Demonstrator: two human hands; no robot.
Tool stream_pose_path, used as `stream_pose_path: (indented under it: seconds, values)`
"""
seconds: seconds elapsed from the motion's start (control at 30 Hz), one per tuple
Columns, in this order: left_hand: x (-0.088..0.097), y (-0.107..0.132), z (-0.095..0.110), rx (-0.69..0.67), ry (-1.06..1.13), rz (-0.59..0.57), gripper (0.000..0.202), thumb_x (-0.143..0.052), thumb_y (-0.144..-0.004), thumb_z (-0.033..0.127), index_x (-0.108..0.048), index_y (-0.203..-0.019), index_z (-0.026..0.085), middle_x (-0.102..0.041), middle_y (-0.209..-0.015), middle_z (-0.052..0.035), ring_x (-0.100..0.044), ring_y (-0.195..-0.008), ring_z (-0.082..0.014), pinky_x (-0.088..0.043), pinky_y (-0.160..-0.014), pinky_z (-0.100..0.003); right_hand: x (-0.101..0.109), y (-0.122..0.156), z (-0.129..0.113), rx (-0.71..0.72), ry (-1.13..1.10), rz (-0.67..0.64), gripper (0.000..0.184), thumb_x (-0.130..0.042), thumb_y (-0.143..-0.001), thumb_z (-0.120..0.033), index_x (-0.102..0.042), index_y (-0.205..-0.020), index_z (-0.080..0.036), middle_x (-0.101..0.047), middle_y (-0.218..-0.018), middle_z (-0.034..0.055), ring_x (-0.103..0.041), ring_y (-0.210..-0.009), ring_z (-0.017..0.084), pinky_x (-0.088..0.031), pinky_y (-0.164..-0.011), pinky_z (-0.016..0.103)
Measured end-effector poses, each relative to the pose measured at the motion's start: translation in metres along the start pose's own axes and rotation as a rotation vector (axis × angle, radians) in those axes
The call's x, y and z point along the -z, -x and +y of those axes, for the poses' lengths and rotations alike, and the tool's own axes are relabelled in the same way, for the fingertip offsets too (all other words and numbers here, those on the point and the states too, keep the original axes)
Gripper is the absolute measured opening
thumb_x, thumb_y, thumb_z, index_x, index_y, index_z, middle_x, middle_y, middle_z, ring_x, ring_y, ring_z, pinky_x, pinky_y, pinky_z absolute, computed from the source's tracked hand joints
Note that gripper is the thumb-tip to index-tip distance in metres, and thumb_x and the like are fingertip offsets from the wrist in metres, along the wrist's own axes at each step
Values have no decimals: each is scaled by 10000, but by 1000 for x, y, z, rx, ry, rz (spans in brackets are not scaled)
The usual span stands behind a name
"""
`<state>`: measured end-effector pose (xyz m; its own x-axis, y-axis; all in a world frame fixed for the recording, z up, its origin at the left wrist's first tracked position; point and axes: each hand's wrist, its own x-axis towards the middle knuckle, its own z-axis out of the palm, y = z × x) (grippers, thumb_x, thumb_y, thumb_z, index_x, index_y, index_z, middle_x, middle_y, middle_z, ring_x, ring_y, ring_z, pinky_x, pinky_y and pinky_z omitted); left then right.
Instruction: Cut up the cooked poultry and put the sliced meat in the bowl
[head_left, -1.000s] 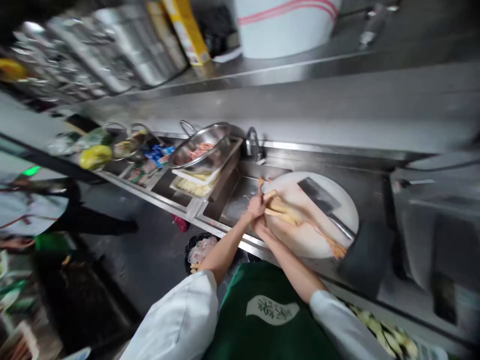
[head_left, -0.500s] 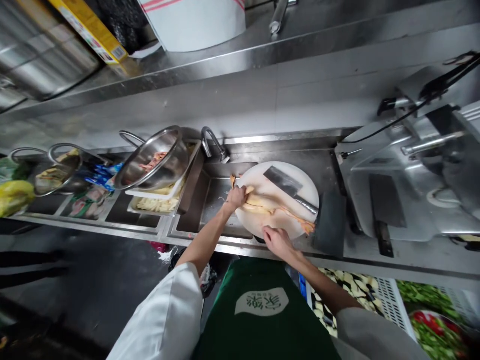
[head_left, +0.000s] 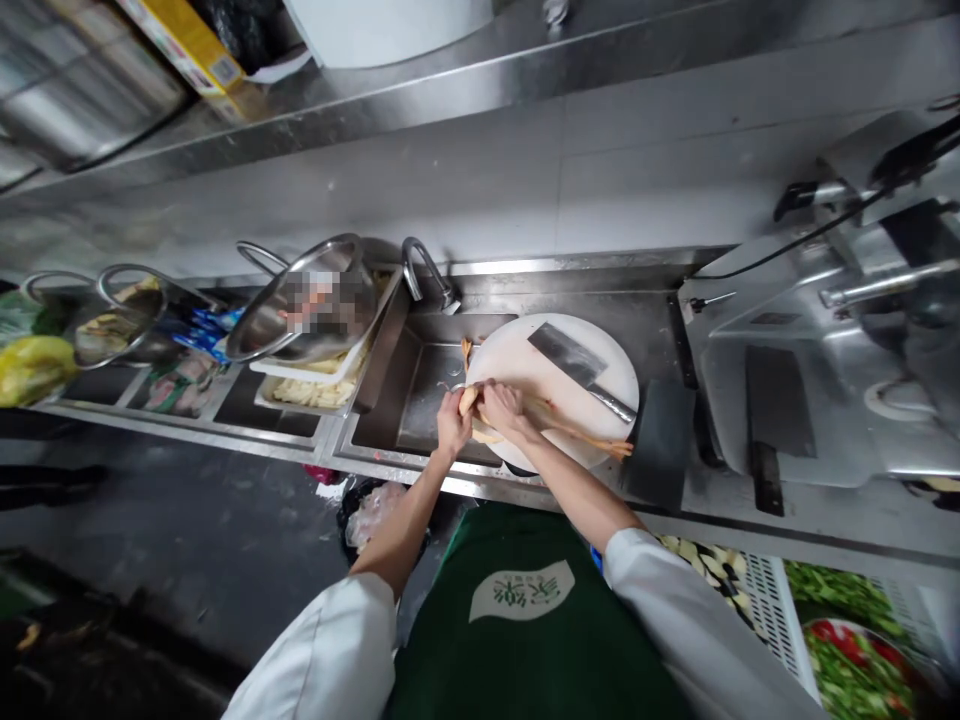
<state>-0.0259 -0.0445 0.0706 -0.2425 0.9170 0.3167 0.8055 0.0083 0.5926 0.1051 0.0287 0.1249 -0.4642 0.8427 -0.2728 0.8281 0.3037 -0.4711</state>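
Observation:
A plucked chicken [head_left: 487, 434] lies on the round white chopping board [head_left: 514, 345], its yellow foot reaching toward the board's right edge. My left hand [head_left: 453, 424] is closed around a part of it at the board's left edge. Right beside it, my right hand [head_left: 501, 405] is closed on the bird too, its fingertips turned away from view. Between them a pale piece of the chicken sticks up. Another orange foot [head_left: 466, 350] points up beyond my hands, over the sink. A cleaver [head_left: 574, 358] rests flat on the board behind the bird.
Left of the board are a sink [head_left: 420, 385] with a faucet [head_left: 426, 272] and a tilted steel bowl [head_left: 300, 310] above food trays. To the right, a second cleaver [head_left: 781, 410] lies near a slicing machine [head_left: 892, 340]. Vegetable baskets [head_left: 776, 600] stand below the counter.
My right hand has moved up and left from the board's front edge onto the chicken, beside my left hand. My left hand has shifted slightly left and nearer to me. The view has tilted down slightly.

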Motion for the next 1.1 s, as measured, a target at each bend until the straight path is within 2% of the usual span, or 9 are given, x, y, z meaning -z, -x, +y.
stream_pose_path:
  seconds: [0.1, 0.23, 0.43, 0.57, 0.7, 0.8, 0.9, 1.0, 1.1]
  values:
    - [0, -3, -1, 6, 23, 1, 315, -487, -921, 233, -619, -1190, 134, -623, -997, -131, -605, -918, -253, -505, -853, -369, -3, -4, 4, -11, 33, 0, 329, -427, -1018, -292, -606, -1231, -117, -716, -1148, 216, -694, -1077, 292, -477, -936, 402]
    - [2, -11, -1, 37, 29, -20, 293, -495, -920, 232, -647, -1154, 143, -604, -941, -112, -588, -851, -240, -496, -801, -343, 4, -2, 13, -57, 48, 11, 332, -418, -1016, -309, -624, -1228, -157, -715, -1189, 191, -686, -1107, 281, -473, -951, 388]
    - [3, -13, 6, 46, 46, -64, 263, -493, -952, 263, -665, -1129, 172, -571, -914, -85, -576, -826, -224, -484, -792, -321, -2, -4, 2, -144, -3, 4, 448, -443, -993, -492, -626, -1216, -148, -736, -1127, 200, -703, -1067, 315, -487, -917, 401]
    - [5, -16, 8, 48, 29, -121, 263, -487, -956, 268, -675, -1120, 181, -571, -916, -88, -584, -835, -229, -482, -800, -320, -8, -13, 3, -188, -55, -12, 389, -480, -968, -419, -636, -1200, -148, -734, -1120, 206, -699, -1076, 317, -482, -898, 380]
    - [7, -19, 8, 108, -5, -147, 266, -494, -941, 248, -678, -1121, 180, -594, -944, -100, -600, -884, -243, -488, -833, -328, -6, -8, 16, -172, -78, 23, 308, -455, -951, -306, -663, -1148, -194, -743, -1104, 148, -695, -1016, 276, -475, -832, 339]
    - [8, -20, 8, 122, 13, -140, 272, -518, -926, 245, -677, -1134, 169, -605, -957, -104, -602, -902, -246, -495, -845, -333, -5, 2, 25, -92, -83, 57, 265, -446, -929, -232, -662, -1079, -198, -741, -1012, 89, -667, -941, 229, -460, -799, 297]
    - [9, -20, 6, 131, 24, -133, 270, -521, -925, 245, -682, -1123, 157, -601, -937, -100, -600, -872, -239, -493, -833, -330, -6, 19, 41, 129, -81, 101, 247, -453, -924, -205, -647, -1077, -186, -702, -1022, 81, -615, -963, 220, -461, -850, 300]
    - [8, -21, 6, 126, 20, -137, 270, -508, -932, 247, -686, -1114, 156, -597, -940, -99, -598, -864, -236, -486, -836, -326, -6, 45, 72, 346, -52, 138, 257, -410, -973, -208, -657, -1037, -185, -658, -1086, 109, -568, -1050, 240, -439, -975, 361]
    - [6, -20, 7, 93, 35, -147, 293, -505, -940, 261, -685, -1146, 156, -598, -980, -107, -605, -895, -241, -484, -860, -328, -4, 69, 101, 402, 5, 127, 296, -385, -1012, -250, -667, -936, -198, -645, -991, 97, -556, -1017, 248, -393, -1059, 414]
